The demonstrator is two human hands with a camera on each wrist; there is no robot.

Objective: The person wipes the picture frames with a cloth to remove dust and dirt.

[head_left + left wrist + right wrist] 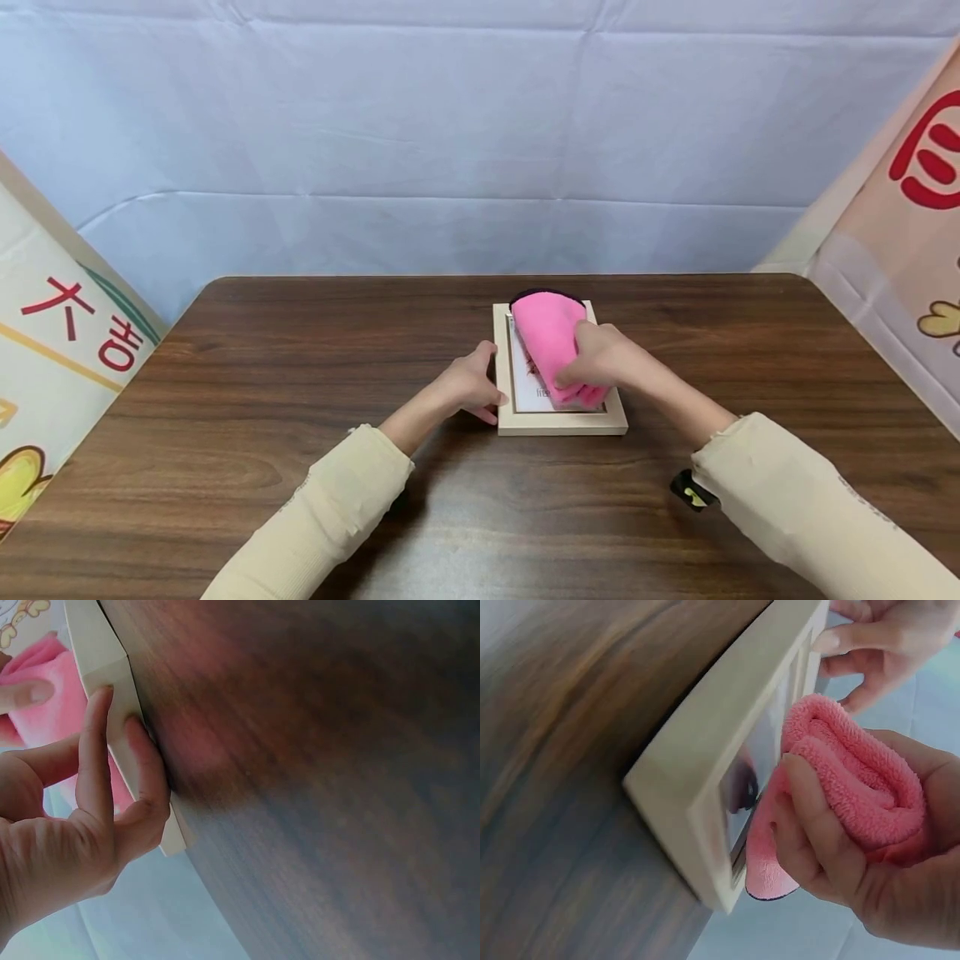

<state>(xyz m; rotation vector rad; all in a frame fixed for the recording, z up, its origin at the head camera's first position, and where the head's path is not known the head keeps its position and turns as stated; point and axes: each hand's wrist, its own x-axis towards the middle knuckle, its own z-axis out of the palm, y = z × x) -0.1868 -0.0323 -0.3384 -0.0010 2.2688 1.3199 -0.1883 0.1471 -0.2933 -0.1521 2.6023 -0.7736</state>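
A cream picture frame lies on the brown table with a printed picture behind its clear front. My right hand grips a folded pink cloth, fingers and thumb bunching it; the cloth has a dark edge and covers much of the picture. In the right wrist view the fluffy cloth appears rolled in the fingers, against the frame's face. From the left side, my left hand rests on the frame's rim, its fingers spread. The left wrist view shows those fingers touching the frame's side and edge.
The wood-grain table extends around the frame on every side. A pale cloth backdrop hangs behind its far edge, with printed sheets at left and right. A small black item with a yellow-green mark shows beside the right sleeve.
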